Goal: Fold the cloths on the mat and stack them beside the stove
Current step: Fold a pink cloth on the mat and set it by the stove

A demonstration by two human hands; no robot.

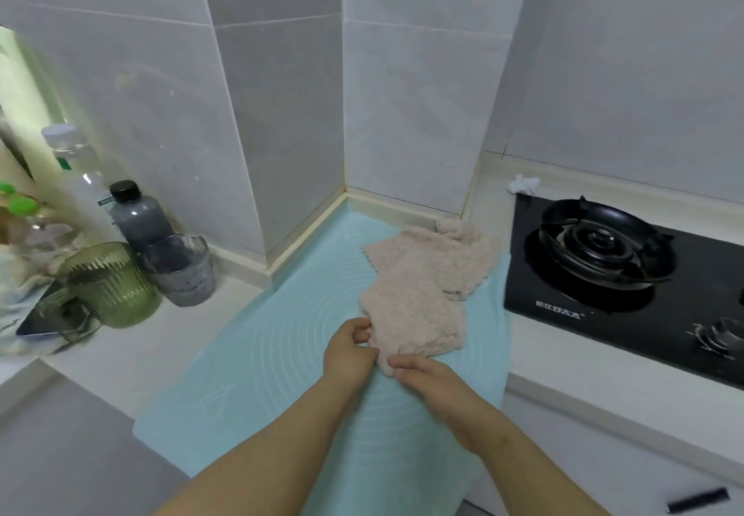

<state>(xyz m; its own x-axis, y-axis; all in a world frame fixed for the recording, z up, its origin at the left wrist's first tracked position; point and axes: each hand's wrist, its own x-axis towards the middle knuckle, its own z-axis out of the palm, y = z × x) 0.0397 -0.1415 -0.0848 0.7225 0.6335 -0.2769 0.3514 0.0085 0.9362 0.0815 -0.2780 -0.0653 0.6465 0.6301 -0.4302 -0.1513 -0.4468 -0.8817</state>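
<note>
A fluffy beige cloth [418, 310] lies rumpled on the pale blue mat [282, 354], and a second beige cloth [463, 257] sits bunched behind it at the mat's far right. My left hand [350, 350] pinches the near cloth's left edge between thumb and fingers. My right hand [426, 378] pinches the near corner of the same cloth, close beside the left hand. The black gas stove [628, 286] lies to the right of the mat.
At the left stand a clear bottle [76, 177], a dark grey bottle [137, 213], a green ribbed cup [112, 286] and a smoky glass cup [181, 270]. A crumpled white tissue [522, 184] lies behind the stove. Tiled walls form a corner behind the mat.
</note>
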